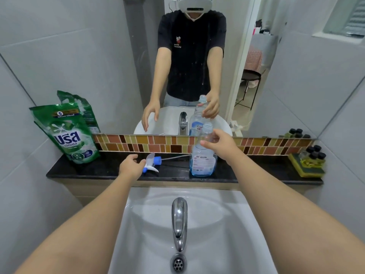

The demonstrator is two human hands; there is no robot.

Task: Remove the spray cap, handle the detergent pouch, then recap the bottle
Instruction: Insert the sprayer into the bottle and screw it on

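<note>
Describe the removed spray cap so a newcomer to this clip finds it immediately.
Start at the black ledge between sink and mirror. The spray cap lies on its side there, between the green detergent pouch and the clear bottle, at the left hand's fingertips. Nothing else is white and blue with a thin tube.

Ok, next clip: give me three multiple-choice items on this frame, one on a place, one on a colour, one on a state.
1. Where does the spray cap lie?
A. in the sink
B. on the black ledge, left of the bottle
C. on the bottle

2. What colour is the detergent pouch?
A. green
B. red
C. yellow

3. What state is the bottle neck in?
A. capped with the sprayer
B. open, no cap on
C. covered by a sponge

Key: 1 B, the cap rests on the black ledge by the left hand; 2 A, its print is green and white; 3 B, the bare threaded neck shows beside the right hand, which holds the bottle.
</note>
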